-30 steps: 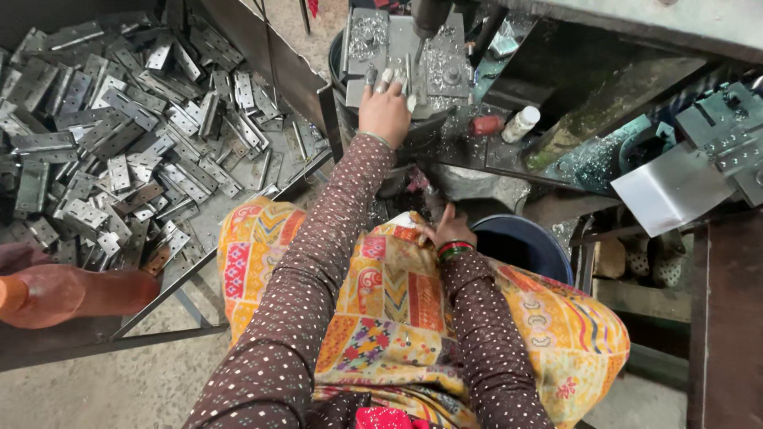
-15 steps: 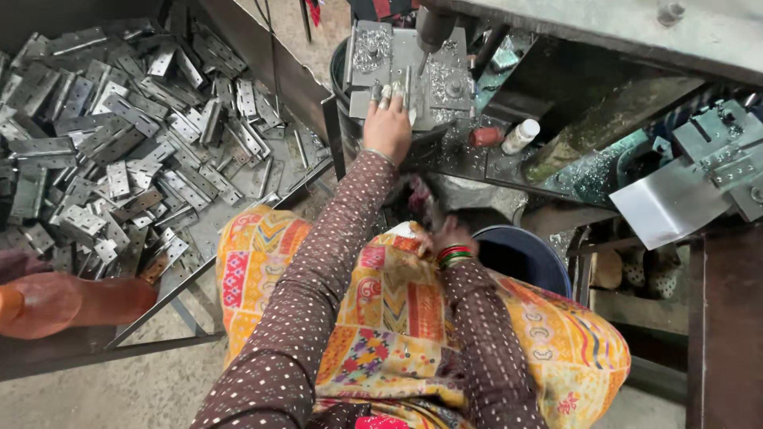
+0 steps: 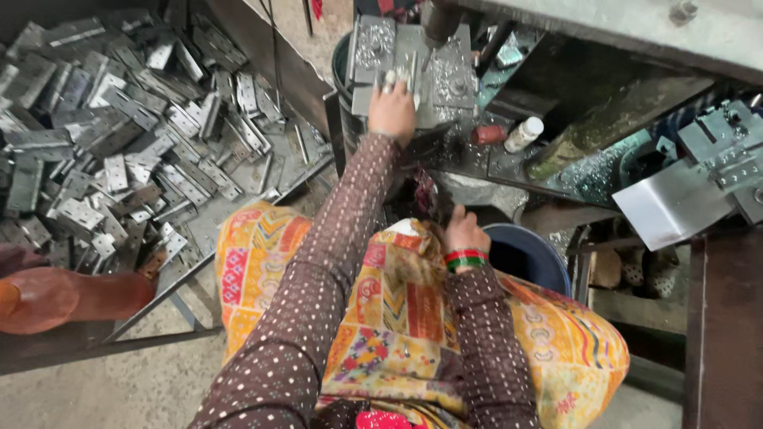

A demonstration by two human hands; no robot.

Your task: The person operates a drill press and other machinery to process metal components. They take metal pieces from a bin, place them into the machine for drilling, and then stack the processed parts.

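Note:
My left hand [image 3: 392, 107] reaches forward onto the grey metal drill table [image 3: 373, 48]. Its fingers press a small flat metal piece [image 3: 404, 73] just beside the drill spindle [image 3: 435, 22]. My right hand [image 3: 463, 233], with red and green bangles at the wrist, rests low by my lap, next to the rim of a blue bucket [image 3: 548, 266]. Its fingers curl down into a dark gap and are hidden. Both sleeves are brown with pale dots, over a patterned orange cloth [image 3: 397, 310] on my lap.
A large heap of grey metal hinge plates [image 3: 119, 143] fills a tray at the left. A white bottle [image 3: 523, 133] and a red object [image 3: 485, 135] lie on the machine base. A bent steel sheet [image 3: 675, 202] juts out at the right. An orange-brown rounded object [image 3: 48, 294] sits at the lower left.
My left hand has stayed on the piece at the drill table, shifting only slightly. My right hand has kept its place by the bucket.

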